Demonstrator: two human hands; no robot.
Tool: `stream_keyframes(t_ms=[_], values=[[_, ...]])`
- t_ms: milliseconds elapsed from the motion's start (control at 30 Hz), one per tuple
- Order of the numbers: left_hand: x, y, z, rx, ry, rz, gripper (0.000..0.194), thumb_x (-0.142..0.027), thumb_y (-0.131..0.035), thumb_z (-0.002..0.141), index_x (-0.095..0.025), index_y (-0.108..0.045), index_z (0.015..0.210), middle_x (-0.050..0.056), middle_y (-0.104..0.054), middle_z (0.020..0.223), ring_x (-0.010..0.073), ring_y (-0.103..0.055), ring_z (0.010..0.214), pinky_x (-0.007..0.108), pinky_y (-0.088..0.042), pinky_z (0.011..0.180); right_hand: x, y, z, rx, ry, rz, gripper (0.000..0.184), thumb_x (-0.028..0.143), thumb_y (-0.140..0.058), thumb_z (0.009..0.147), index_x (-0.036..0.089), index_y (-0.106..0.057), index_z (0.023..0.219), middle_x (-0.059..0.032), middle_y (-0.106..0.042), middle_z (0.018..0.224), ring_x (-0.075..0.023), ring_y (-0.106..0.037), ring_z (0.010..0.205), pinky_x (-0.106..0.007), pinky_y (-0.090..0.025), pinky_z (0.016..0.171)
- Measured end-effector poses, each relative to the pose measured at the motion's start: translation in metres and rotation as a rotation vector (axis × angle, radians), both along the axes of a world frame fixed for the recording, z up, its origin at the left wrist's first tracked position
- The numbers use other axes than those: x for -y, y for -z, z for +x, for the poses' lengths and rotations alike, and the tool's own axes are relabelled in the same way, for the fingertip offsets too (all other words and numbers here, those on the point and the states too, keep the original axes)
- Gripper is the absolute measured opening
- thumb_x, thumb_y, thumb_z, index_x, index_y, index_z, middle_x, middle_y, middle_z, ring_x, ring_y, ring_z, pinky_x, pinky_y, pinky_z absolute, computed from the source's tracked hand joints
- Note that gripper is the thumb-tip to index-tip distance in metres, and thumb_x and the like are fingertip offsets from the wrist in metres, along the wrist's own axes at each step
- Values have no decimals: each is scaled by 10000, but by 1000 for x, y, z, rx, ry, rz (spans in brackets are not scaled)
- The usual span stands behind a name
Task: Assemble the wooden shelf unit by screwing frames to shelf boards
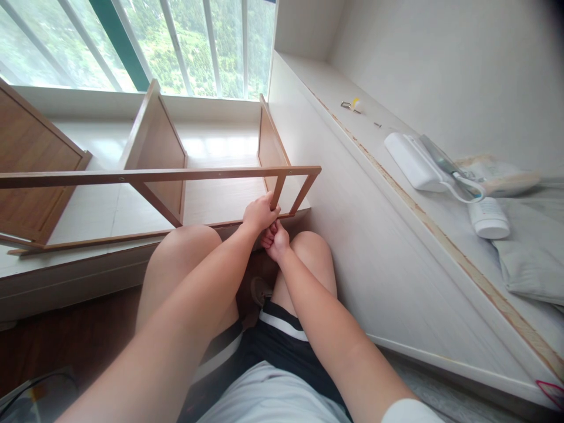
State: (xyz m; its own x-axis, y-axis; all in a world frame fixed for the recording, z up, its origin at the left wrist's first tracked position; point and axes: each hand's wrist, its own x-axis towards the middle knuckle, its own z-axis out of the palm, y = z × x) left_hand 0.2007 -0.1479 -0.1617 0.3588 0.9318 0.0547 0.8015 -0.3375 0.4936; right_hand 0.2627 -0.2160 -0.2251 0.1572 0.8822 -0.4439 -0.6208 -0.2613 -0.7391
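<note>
A brown wooden shelf frame [194, 174] lies across the white ledge in front of me, with long rails and upright panels. My left hand [259, 211] is closed around a short wooden upright [277, 192] near the frame's right end. Just below it, my right hand [276, 241] is closed with curled fingers at the lower rail [229, 224]. Whatever it pinches is hidden by the fingers. Both hands are close together, above the gap between my knees. The middle panel [164, 144] and the right panel [272, 138] stand behind the rails.
A barred window is at the back. On the right, a white counter [440, 235] with a chipped edge rises beside the frame. On it are small metal hardware [351, 106], a screw [378, 125], a white device with a cord [414, 161], a white bottle [488, 218] and grey cloth [533, 247].
</note>
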Motion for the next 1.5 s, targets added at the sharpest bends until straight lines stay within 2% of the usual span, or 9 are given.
stream_keyframes(t_ms=[67,167,267,433,567,767,867,1100,1500], values=[[-1,1,0,8,4,5,319,-393,-433,869,-252,-590,1108,67,-685,1011,227,-636,961,308,-462,820,1,0,3,-222,-25,50,420,420,-315,939,223,-221,581,77,-195,427,-97,-159,367,-198,-162,343],[-2,3,-1,15,14,18,319,-396,-436,865,-252,-592,1104,65,-687,990,229,-641,935,314,-466,805,2,-2,6,-380,-37,91,411,348,-315,948,216,-211,572,70,-200,424,-98,-156,371,-199,-165,348],[-2,3,-1,13,12,21,314,-396,-436,864,-253,-589,1098,61,-688,992,223,-640,935,306,-464,800,2,-3,7,-428,-39,100,415,336,-317,953,213,-222,568,67,-210,422,-98,-162,372,-200,-167,352],[0,0,-1,23,15,11,310,-390,-431,867,-258,-582,1104,60,-689,1006,224,-640,953,309,-461,824,5,4,2,-375,-46,118,467,483,-291,952,217,-236,573,70,-217,423,-96,-168,364,-204,-152,344],[0,0,-1,21,0,-6,309,-392,-445,864,-258,-582,1107,61,-688,1020,227,-634,980,310,-459,844,7,12,-4,-85,18,68,484,556,-271,935,229,-256,579,82,-212,416,-94,-144,352,-208,-132,344],[-3,6,-1,0,12,31,308,-401,-436,864,-251,-587,1086,67,-687,1006,235,-637,961,313,-466,817,5,18,-2,930,97,11,449,480,-361,931,216,-434,575,7,-474,522,-136,-414,499,-234,-307,484],[-4,7,-1,-12,16,46,308,-406,-430,865,-248,-589,1076,64,-687,999,233,-639,950,311,-469,807,3,19,1,1207,77,-35,462,410,-256,967,205,-517,646,-40,-570,615,-173,-487,578,-261,-345,559],[-4,8,-1,-13,12,33,310,-410,-429,870,-250,-586,1084,63,-686,1015,229,-636,952,307,-464,808,2,16,1,1371,5,-79,521,381,-188,987,178,-639,821,-115,-681,811,-227,-614,742,-280,-403,647],[-6,11,-2,1,24,52,309,-410,-432,868,-250,-584,1085,63,-684,1004,229,-639,932,307,-463,788,5,16,0,1442,-24,-143,555,403,-160,993,169,-656,907,-127,-690,856,-233,-634,771,-296,-426,683]])
